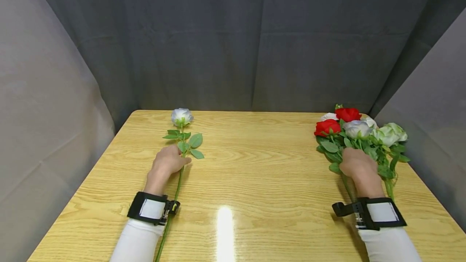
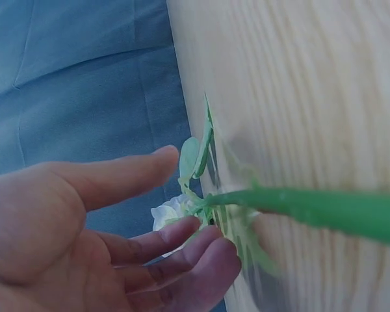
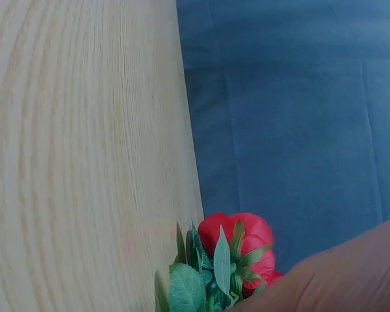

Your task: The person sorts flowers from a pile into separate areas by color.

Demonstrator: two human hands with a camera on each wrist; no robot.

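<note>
A wooden table [image 1: 255, 197] with pale grain fills the foreground. Grey cloth [image 1: 255, 39] hangs behind it and along both sides.

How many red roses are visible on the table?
2. Both are in the bunch under the right hand: one red rose at its left edge, another at the far end. Others may be hidden.

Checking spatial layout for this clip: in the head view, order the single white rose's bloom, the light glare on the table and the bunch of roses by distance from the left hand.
From the left hand:
1. single white rose's bloom, straight ahead near the far edge.
2. light glare, to its right, near the front edge; close to the bloom's distance, so this ranking is loose.
3. bunch of roses, far right, under the right hand.
</note>
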